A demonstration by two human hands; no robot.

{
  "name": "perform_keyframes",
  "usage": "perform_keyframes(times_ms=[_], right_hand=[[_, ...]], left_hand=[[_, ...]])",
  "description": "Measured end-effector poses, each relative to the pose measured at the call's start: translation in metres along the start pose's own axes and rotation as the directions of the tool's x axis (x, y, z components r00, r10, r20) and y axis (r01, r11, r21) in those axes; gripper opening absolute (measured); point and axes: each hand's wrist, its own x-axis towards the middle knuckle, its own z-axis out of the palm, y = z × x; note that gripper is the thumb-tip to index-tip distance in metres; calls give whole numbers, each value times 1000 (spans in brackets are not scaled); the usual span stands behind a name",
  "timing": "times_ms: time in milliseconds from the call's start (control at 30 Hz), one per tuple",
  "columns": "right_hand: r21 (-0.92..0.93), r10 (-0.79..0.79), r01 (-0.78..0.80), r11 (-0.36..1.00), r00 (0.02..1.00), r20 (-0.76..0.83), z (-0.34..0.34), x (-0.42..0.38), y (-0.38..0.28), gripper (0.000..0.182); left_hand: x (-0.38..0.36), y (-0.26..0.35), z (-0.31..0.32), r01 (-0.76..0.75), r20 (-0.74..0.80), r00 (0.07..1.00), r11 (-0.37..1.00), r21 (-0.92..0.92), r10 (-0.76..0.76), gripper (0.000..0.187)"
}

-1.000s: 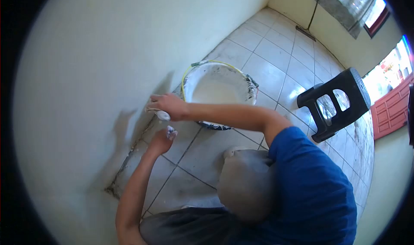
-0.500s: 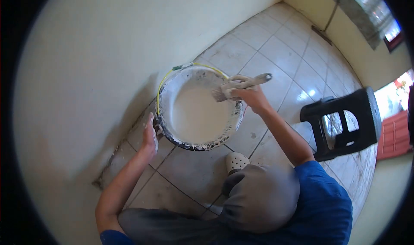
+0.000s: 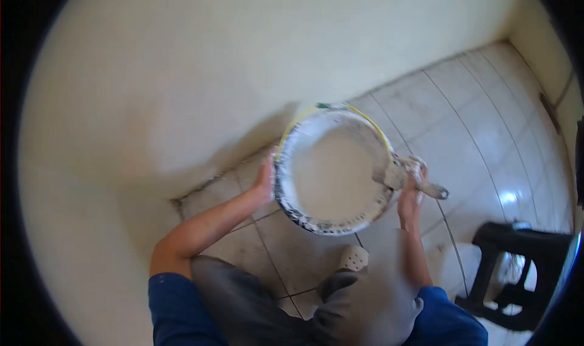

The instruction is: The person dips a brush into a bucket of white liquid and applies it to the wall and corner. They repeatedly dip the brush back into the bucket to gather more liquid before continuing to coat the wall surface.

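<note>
A round bucket (image 3: 313,227) of off-white paint (image 3: 334,175) is in front of me, its dark rim crusted with dried paint. A yellow wire handle (image 3: 291,125) rests along the far side of the rim. My left hand (image 3: 265,178) presses against the bucket's left side, its fingers partly hidden behind the wall. At the right rim, my right hand (image 3: 415,191) is closed around a paint-covered paintbrush (image 3: 433,190) and also meets the bucket's side. The bristles point inward over the paint, and the handle sticks out to the right.
A pale wall (image 3: 182,54) runs close behind the bucket. Tiled floor (image 3: 450,127) stretches to the right. A black plastic stool (image 3: 486,273) stands at lower right. My shoe (image 3: 354,258) is just below the bucket.
My view has turned, shifting the stool down and right. My left hand has come flat against the bucket's side. My right hand has lowered with the paintbrush to the right rim.
</note>
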Motion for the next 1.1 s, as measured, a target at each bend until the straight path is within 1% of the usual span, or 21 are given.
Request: perform_keyframes(times_ms=[33,100,133,200,233,267,367,467,567,600,667,700,733,767,833,867,900,933,1033,1067,1100], right_hand=[[-62,56,-57,996,998,-11,6,-4,0,31],[-190,150,-156,969,988,-47,11,-9,1,37],[-256,189,-200,946,980,-66,12,-9,5,41],[-266,101,-86,960,994,42,0,-4,24,41],[-152,232,-236,960,972,-46,4,-3,18,40],[-26,367,-373,928,923,-117,5,-3,9,40],[37,368,-366,930,926,-86,5,-7,7,41],[152,423,-410,899,903,-71,4,-11,0,41],[181,324,-298,937,936,-140,-2,-24,8,42],[135,395,-376,917,906,-155,1,-29,-13,43],[130,362,-347,929,925,-118,-3,-29,-17,45],[120,374,-363,924,922,-97,-2,-25,-15,46],[76,329,-321,944,934,-139,-1,-20,3,47],[-6,213,-216,976,967,-141,-6,-22,13,47],[-149,-21,5,989,994,-105,-12,-24,33,49],[-81,131,-140,987,986,-105,-6,-18,27,50],[-22,291,-295,955,952,-97,-6,-14,11,51],[32,438,-437,899,895,-83,-2,-9,1,52],[27,322,-321,947,947,-1,-9,-13,5,54],[-59,248,-244,968,966,71,-17,-13,11,56],[-39,242,-240,970,970,27,-21,-9,19,55]], left_hand=[[-2,1,4,18,-7,1000,999,-27,-18,52],[-3,2,8,3,14,1000,1000,-24,-2,52],[-2,2,7,26,4,1000,999,-19,-26,52],[-5,3,5,81,-16,997,997,1,-81,51],[-9,8,12,113,-24,993,993,19,-112,51],[-15,12,18,138,-37,990,990,13,-137,49],[-11,8,11,23,-29,999,999,35,-22,45],[-12,7,8,-45,-57,997,993,113,52,43],[-13,9,8,-55,42,998,993,100,52,38],[-12,8,8,-55,24,998,994,98,53,38],[-2,2,-1,-35,23,999,995,97,32,46],[2,1,-7,1,0,1000,996,90,-1,50],[-1,2,-4,71,-71,995,995,75,-65,51],[-4,5,1,66,-44,997,997,43,-64,51],[-11,4,7,49,-7,999,999,-21,-49,49],[-6,4,3,46,-6,999,999,-7,-46,48],[0,2,-2,56,-7,998,998,4,-56,47],[3,3,-4,38,-9,999,999,11,-38,47],[10,-3,-9,14,23,1000,1000,-7,-14,46],[14,-4,-12,19,48,999,999,-25,-18,46],[15,-6,-12,30,70,997,999,-36,-28,46]])
